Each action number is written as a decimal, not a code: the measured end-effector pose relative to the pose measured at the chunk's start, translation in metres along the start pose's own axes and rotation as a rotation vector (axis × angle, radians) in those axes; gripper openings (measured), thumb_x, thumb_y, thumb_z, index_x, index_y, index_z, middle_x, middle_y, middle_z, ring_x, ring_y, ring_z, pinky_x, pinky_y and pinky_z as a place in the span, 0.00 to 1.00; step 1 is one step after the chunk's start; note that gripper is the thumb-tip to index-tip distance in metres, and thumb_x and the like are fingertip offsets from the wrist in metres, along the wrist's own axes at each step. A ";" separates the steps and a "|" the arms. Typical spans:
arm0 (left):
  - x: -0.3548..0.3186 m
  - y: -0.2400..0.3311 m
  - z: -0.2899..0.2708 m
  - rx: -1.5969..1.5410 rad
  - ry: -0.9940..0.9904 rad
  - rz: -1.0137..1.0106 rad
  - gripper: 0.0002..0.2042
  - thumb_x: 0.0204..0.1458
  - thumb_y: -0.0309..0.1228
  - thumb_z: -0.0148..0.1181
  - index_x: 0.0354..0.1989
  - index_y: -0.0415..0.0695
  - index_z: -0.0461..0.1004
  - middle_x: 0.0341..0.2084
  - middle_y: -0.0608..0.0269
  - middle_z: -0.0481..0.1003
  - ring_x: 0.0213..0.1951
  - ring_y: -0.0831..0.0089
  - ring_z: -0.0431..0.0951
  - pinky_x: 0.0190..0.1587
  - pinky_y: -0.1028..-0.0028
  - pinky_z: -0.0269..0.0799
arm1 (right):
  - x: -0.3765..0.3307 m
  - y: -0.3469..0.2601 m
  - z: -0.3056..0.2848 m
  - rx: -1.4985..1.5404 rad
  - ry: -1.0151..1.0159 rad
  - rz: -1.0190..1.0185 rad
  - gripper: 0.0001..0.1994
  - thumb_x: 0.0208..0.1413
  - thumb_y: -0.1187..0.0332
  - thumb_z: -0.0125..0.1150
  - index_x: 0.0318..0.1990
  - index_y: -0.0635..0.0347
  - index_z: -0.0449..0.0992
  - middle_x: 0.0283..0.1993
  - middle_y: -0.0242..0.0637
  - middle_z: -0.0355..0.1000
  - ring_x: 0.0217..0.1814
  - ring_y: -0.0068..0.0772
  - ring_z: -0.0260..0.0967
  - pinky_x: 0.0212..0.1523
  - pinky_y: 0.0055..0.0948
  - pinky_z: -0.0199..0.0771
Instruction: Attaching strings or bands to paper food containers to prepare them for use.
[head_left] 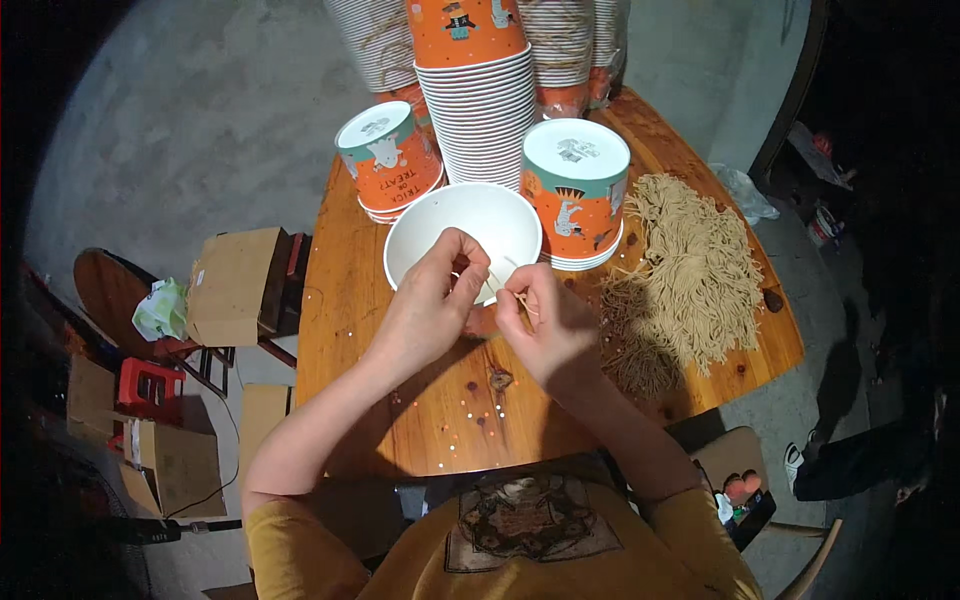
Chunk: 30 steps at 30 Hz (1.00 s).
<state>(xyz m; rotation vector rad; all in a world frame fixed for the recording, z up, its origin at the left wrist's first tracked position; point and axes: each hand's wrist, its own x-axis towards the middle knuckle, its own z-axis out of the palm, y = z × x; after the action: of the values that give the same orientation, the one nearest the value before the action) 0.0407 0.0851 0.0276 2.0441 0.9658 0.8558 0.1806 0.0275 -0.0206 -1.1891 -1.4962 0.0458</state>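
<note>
A paper bucket [425, 225] with a white inside stands at the middle of the wooden table, its mouth facing me. At its near rim my left hand [430, 300] is closed in a pinch on a thin pale cord [492, 284]. Just to the right, my right hand [550, 325] pinches the same cord, with the fingers curled round it. Part of the cord is hidden by the fingers, and whether it passes through the bucket's wall I cannot tell. Right of my right hand lies a heap of tan cords [700, 270].
Behind the bucket rises a tall stack of orange buckets [478, 120]. Upturned buckets flank it at left [392, 160] and right [575, 190]. More wrapped stacks [560, 50] stand at the back. Small white bits dot the wooden table [400, 440]. Cardboard boxes [238, 285] are off to the left.
</note>
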 end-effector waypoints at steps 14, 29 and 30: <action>-0.001 0.002 0.000 -0.002 -0.003 -0.023 0.05 0.57 0.26 0.50 0.35 0.38 0.64 0.25 0.60 0.69 0.26 0.75 0.70 0.29 0.73 0.68 | -0.006 0.011 0.009 0.073 0.090 -0.026 0.07 0.48 0.75 0.64 0.33 0.60 0.71 0.16 0.28 0.59 0.16 0.18 0.56 0.17 0.23 0.58; -0.002 0.000 0.011 0.119 0.113 -0.030 0.05 0.56 0.27 0.51 0.34 0.38 0.65 0.25 0.51 0.70 0.27 0.58 0.73 0.32 0.64 0.67 | -0.017 0.006 0.004 -0.029 0.039 -0.054 0.08 0.46 0.77 0.63 0.30 0.58 0.69 0.14 0.27 0.55 0.14 0.20 0.53 0.16 0.24 0.57; -0.003 -0.001 0.011 0.125 0.107 0.011 0.06 0.56 0.27 0.51 0.35 0.38 0.64 0.26 0.51 0.70 0.27 0.58 0.73 0.32 0.64 0.67 | -0.018 0.004 0.002 -0.029 0.038 -0.054 0.08 0.46 0.77 0.63 0.30 0.58 0.69 0.14 0.27 0.55 0.14 0.20 0.53 0.16 0.24 0.57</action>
<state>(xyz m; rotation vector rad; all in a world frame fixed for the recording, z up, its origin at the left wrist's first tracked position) 0.0474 0.0798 0.0207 2.1287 1.0918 0.9393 0.1785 0.0184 -0.0367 -1.1660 -1.4999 -0.0352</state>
